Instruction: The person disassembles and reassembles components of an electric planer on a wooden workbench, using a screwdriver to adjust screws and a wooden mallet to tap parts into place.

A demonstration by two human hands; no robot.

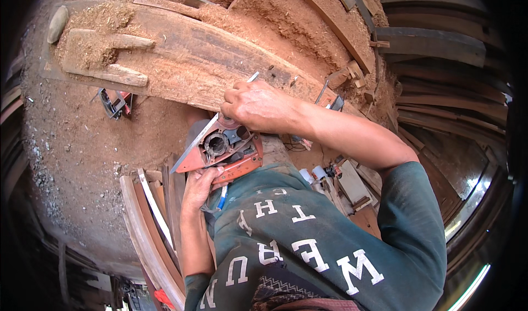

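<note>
An orange-red electric planer [223, 146] with a bare metal sole is tipped on its side close to my chest. My left hand [201, 183] grips it from below, fingers curled under its body. My right hand [258, 104] is closed over its top, holding a thin metal tool [252, 77] that sticks up past my knuckles. A blue cord [221, 198] hangs under the planer.
A long sawdust-covered plank [181, 52] with carved wooden pieces [107, 74] lies ahead. A second power tool [114, 102] rests on the dirt floor at left. Curved wooden slats [148, 223] stand at lower left; stacked boards [440, 91] fill the right.
</note>
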